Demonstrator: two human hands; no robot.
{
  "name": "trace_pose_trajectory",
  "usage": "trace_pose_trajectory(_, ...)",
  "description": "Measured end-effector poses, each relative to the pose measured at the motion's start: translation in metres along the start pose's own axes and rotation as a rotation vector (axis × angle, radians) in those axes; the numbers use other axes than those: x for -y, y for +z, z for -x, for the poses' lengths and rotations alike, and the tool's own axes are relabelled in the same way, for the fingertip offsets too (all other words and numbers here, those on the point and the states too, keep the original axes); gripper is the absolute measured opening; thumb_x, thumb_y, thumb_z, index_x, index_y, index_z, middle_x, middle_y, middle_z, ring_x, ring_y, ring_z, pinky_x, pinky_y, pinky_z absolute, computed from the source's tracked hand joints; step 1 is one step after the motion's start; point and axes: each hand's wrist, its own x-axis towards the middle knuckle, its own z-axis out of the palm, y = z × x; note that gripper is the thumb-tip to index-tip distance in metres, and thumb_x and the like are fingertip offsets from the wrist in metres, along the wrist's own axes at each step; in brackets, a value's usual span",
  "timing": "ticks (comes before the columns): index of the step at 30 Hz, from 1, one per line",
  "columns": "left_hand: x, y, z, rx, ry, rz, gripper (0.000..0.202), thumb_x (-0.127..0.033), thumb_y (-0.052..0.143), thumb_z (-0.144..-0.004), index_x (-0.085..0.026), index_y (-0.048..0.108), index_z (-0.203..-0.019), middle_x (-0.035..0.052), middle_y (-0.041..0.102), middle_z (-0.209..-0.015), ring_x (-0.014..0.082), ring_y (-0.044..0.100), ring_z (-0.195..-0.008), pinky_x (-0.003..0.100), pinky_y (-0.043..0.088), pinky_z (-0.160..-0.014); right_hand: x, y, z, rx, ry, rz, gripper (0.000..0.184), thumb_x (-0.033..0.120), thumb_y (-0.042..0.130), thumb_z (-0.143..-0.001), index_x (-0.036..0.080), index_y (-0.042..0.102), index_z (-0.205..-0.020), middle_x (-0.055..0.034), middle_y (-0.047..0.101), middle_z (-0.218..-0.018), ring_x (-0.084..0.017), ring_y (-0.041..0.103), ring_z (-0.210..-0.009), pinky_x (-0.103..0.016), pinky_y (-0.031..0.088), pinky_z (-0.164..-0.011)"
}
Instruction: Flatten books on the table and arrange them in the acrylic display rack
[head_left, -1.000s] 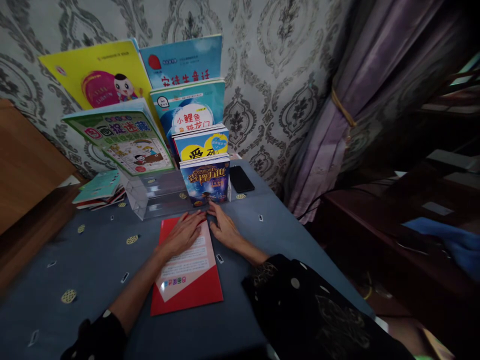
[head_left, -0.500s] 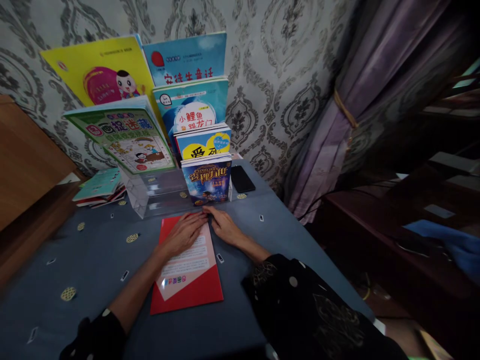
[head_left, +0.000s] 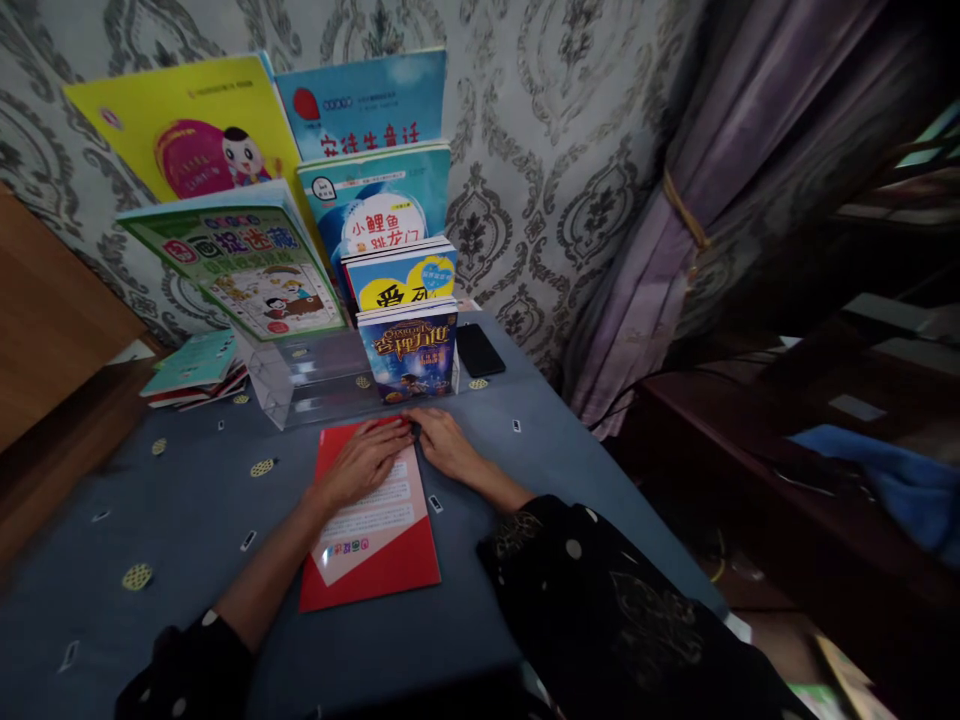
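Note:
A red booklet [head_left: 371, 545] with a pale text panel lies flat on the blue-grey tablecloth [head_left: 187, 530]. My left hand [head_left: 366, 462] rests on its upper half, fingers flat and together. My right hand [head_left: 442, 443] lies beside the booklet's top right corner, fingertips touching that corner; whether they pinch it I cannot make out. Just beyond both hands stands a clear acrylic tiered stand [head_left: 307, 375] holding several upright children's books, the nearest a dark blue one [head_left: 409, 352].
A black phone [head_left: 480, 350] lies right of the stand. A small stack of books [head_left: 196, 368] sits at the left, by a wooden headboard [head_left: 45, 320]. Patterned wallpaper is behind, a purple curtain [head_left: 697, 200] and dark furniture to the right.
Both hands stay on and beside the red booklet; the right fingertips have closed in on its top corner. The view has shifted slightly.

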Motion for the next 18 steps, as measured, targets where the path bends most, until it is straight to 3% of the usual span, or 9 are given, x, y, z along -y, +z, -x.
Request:
trace_pose_trajectory(6, -0.005, 0.003, 0.009, 0.012, 0.036, 0.019, 0.051, -0.014, 0.041, -0.092, -0.030, 0.056, -0.138, 0.0043, 0.056, -0.144, 0.0221, 0.047, -0.138, 0.052, 0.032, -0.117, -0.001, 0.001, 0.001, -0.005, 0.003, 0.001, 0.056, -0.004, 0.042, -0.078, 0.018, 0.058, -0.127, -0.0098, 0.068, -0.124, -0.022, 0.060, -0.118, -0.041, 0.044, -0.104)
trace_pose_trajectory(18, -0.033, -0.005, 0.025, 0.065, 0.046, 0.037, 0.046, -0.017, 0.040, -0.096, -0.028, 0.056, -0.138, 0.0056, 0.055, -0.145, 0.0209, 0.046, -0.139, 0.052, 0.032, -0.117, -0.001, 0.002, 0.001, -0.016, 0.005, -0.007, 0.056, -0.003, 0.043, -0.079, 0.019, 0.060, -0.127, -0.0090, 0.068, -0.125, -0.022, 0.060, -0.119, -0.042, 0.043, -0.104)
